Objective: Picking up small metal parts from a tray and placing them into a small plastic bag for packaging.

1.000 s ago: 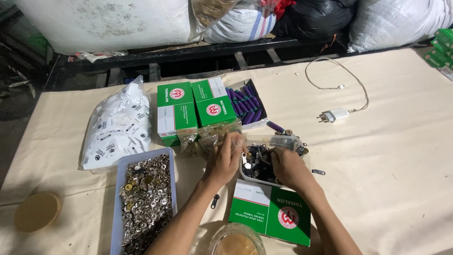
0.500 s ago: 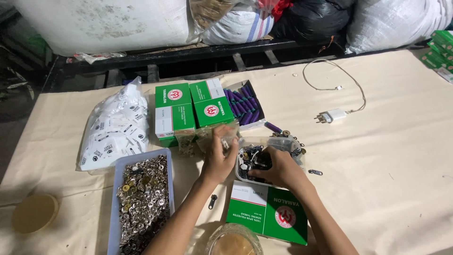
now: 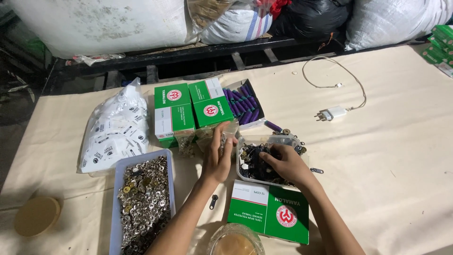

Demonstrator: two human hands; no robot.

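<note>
My right hand (image 3: pixel 283 163) reaches into a clear plastic tub (image 3: pixel 245 142) full of small dark metal parts, its fingers curled among them. My left hand (image 3: pixel 218 156) hovers just left of the tub, fingers pinched on a small piece over a clear plastic bag (image 3: pixel 207 134). A green and white box (image 3: pixel 269 212) lies flat in front of the tub, under my right forearm. A small dark zipper pull (image 3: pixel 213 201) lies on the cloth beside my left wrist.
A pale blue tray (image 3: pixel 118 208) of silver snap buttons sits at the left. Behind it lies a bag of white packets (image 3: pixel 115 134). Two green boxes (image 3: pixel 188 111) and an open box of purple spools (image 3: pixel 243 101) stand behind. A white charger (image 3: pixel 332 112), a glass jar (image 3: pixel 235 241) and a round lid (image 3: pixel 35 216) lie about.
My left hand has lifted off the tub's edge and drawn to the left over the plastic bag. My right hand has pushed deeper into the tub.
</note>
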